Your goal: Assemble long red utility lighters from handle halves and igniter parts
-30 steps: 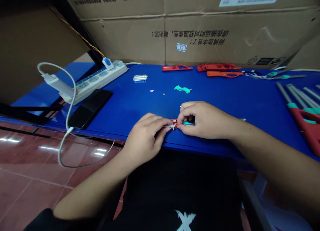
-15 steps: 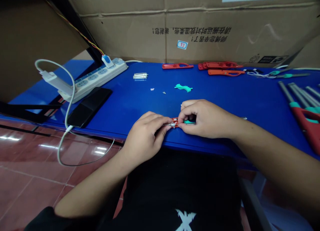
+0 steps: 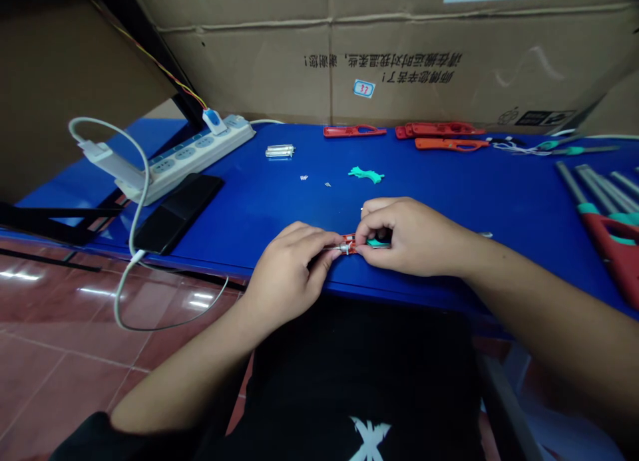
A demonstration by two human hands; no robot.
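Pinching a small red plastic part (image 3: 349, 244) between our two hands, we hold it over a blue table (image 3: 239, 215), near its front edge. On our left hand (image 3: 287, 275), the thumb and fingertips (image 3: 332, 240) press together on a short metal pin (image 3: 343, 248) at the part's left end. Our right hand (image 3: 409, 238) curls over the other end, its fingers clamped around the red part and a teal strip (image 3: 378, 244). Our hands hide too much to tell whether the part touches the table.

Straight ahead of our fingers lie a teal plastic piece (image 3: 366, 175), some tiny metal bits (image 3: 303, 177) and a small metal cylinder (image 3: 279, 151). Farther past our fingertips, red plastic handles (image 3: 354, 131) and an orange handle (image 3: 449, 144) line the table's back edge, before a cardboard box (image 3: 399, 62). Left of our left fingers sit a black phone (image 3: 177, 211) and a white power strip (image 3: 184, 158). Right of our right fingers lie metal-shafted tools with red handles (image 3: 616, 255).
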